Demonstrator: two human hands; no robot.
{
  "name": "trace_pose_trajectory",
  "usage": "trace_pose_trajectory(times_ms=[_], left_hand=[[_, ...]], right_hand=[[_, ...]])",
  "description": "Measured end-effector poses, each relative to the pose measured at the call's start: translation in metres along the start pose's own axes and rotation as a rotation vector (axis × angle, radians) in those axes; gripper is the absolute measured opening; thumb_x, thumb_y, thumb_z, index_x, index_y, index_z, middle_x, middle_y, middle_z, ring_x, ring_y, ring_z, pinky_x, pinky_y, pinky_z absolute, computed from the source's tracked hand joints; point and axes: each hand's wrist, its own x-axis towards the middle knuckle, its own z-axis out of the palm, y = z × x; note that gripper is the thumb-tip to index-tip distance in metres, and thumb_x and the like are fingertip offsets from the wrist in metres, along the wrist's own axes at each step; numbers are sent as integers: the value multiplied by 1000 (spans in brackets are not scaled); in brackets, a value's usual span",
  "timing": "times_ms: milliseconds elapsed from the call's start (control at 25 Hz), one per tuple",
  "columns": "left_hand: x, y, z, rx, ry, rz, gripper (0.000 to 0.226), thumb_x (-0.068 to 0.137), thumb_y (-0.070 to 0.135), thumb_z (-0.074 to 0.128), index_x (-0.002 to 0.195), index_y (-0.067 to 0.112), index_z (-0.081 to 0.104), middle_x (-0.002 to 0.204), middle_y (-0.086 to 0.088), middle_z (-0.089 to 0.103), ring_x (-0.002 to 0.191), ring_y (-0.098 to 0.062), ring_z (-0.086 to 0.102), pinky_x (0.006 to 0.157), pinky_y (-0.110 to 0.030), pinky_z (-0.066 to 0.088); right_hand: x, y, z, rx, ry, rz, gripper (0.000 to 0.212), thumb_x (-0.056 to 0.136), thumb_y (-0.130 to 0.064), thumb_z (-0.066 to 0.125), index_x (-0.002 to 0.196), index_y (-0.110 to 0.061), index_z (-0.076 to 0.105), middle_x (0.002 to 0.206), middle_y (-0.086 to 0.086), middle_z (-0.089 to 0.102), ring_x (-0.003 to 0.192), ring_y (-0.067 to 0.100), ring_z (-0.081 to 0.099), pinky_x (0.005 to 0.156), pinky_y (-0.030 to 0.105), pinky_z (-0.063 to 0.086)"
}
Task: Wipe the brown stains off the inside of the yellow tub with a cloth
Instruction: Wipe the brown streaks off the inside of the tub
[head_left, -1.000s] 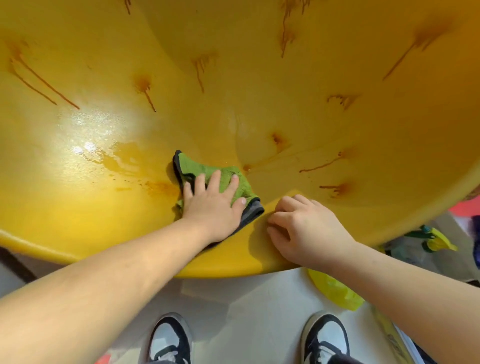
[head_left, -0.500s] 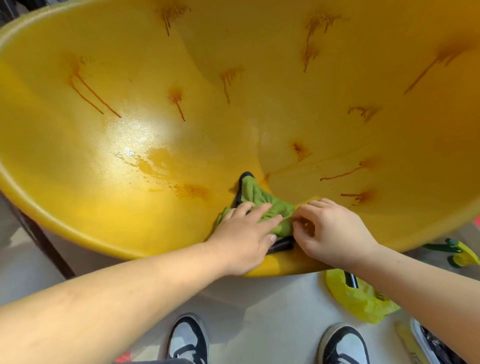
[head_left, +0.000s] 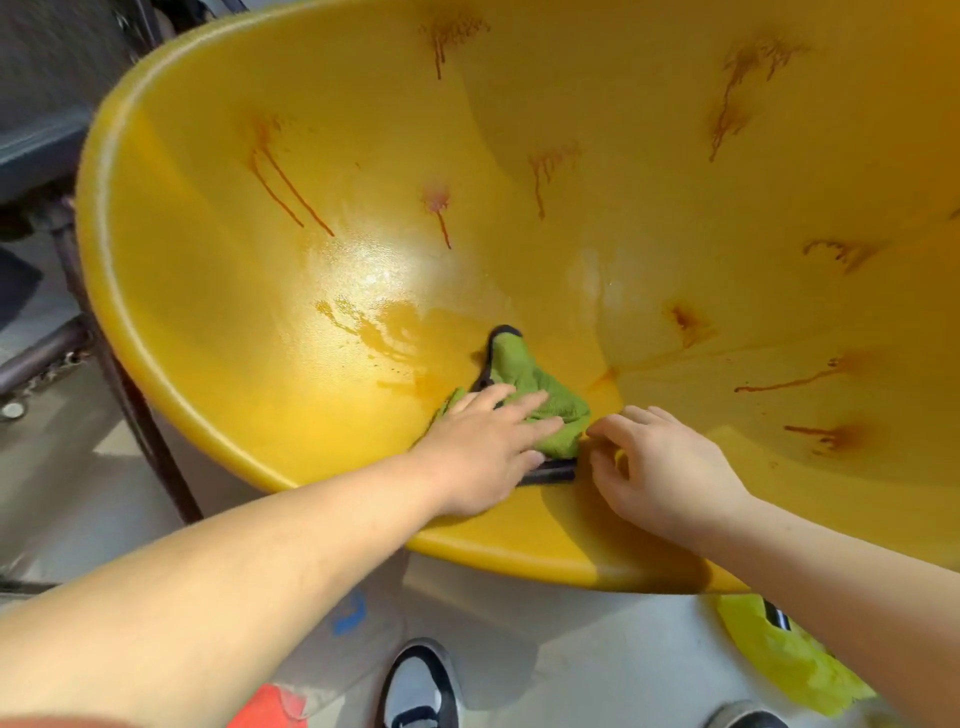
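Note:
The big yellow tub (head_left: 218, 322) is tipped toward me and fills most of the view. Brown drip stains (head_left: 283, 182) streak its inner wall, and a wet brown smear (head_left: 384, 332) lies near the bottom. A green cloth with a dark edge (head_left: 524, 374) lies bunched on the lower inside. My left hand (head_left: 488, 441) presses flat on the cloth, fingers spread. My right hand (head_left: 660, 462) is right beside it, its fingertips pinching the cloth's right edge.
A dark metal frame (head_left: 130, 395) stands left of the tub. Below the rim is a pale floor with my two shoes (head_left: 421, 686), a yellow plastic bag (head_left: 779, 660) at lower right and something orange-red (head_left: 270, 706) at the bottom edge.
My left hand has slid the cloth right and down toward the rim. My right hand left the rim and now touches the cloth. The view has shifted left and back.

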Motion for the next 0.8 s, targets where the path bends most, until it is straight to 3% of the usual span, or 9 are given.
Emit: trace_pose_trajectory(times_ms=[80, 160, 240, 320, 400, 520, 600, 720, 800], left_hand=[[4, -40, -7, 89, 55, 21, 52, 107, 45, 31, 158, 44, 19, 170, 13, 8, 155, -20, 5, 126, -44, 7], [8, -72, -9, 172, 174, -267, 52, 107, 41, 33, 158, 38, 23, 170, 3, 13, 154, -28, 10, 125, -47, 8], [17, -68, -9, 105, 232, -494, 49, 107, 37, 34, 155, 35, 31, 169, -1, 15, 152, -35, 10, 123, -52, 9], [33, -23, -4, -64, 214, -464, 45, 107, 35, 34, 153, 37, 37, 170, 5, 15, 152, -33, 8, 122, -53, 7], [45, 33, 5, -201, 142, -216, 46, 108, 37, 36, 153, 41, 37, 169, 12, 14, 154, -26, 6, 123, -50, 7], [61, 65, 11, -209, 51, 136, 46, 107, 40, 41, 152, 48, 36, 168, 16, 14, 156, -20, 6, 124, -47, 9], [81, 64, 10, -171, 34, 64, 47, 106, 46, 37, 152, 52, 31, 169, 15, 8, 156, -21, 4, 123, -47, 9], [95, 86, 14, -236, 135, -265, 45, 107, 45, 31, 152, 48, 31, 171, 9, 5, 154, -26, 3, 122, -54, 11], [96, 128, 14, -350, 149, -282, 43, 108, 43, 31, 151, 46, 36, 170, 11, 8, 154, -27, 5, 121, -54, 11]], right_hand=[[9, -3, 4, -13, -11, 8, 35, 95, -38, 54, 126, -26, 66, 110, -4, 71, 109, 25, 63, 73, 36, 56], [11, -6, 5, 13, -21, -14, 35, 97, -40, 52, 127, -27, 65, 112, -6, 69, 110, 23, 61, 75, 35, 56], [7, -3, 3, 50, -42, -54, 33, 97, -40, 52, 124, -27, 67, 109, -5, 68, 107, 22, 60, 77, 36, 55], [0, 6, -6, 58, -59, -71, 27, 97, -39, 54, 114, -26, 70, 102, -5, 67, 102, 22, 60, 74, 37, 55], [-9, 22, -22, 25, -8, -58, 21, 94, -38, 56, 95, -25, 72, 87, -5, 64, 91, 24, 61, 64, 35, 51], [-28, 54, -52, -96, 82, -24, 24, 88, -41, 56, 80, -24, 71, 73, -4, 59, 76, 28, 61, 55, 30, 42], [-45, 77, -73, -216, 85, 13, 28, 86, -43, 56, 78, -22, 72, 72, -1, 61, 75, 31, 62, 58, 32, 45], [-65, 109, -107, -415, 159, 122, 29, 85, -40, 55, 72, -19, 70, 70, 3, 61, 74, 35, 61, 65, 38, 48], [-75, 126, -127, -526, 206, 211, 26, 84, -36, 57, 72, -17, 69, 71, 6, 61, 76, 36, 62, 74, 42, 48]])
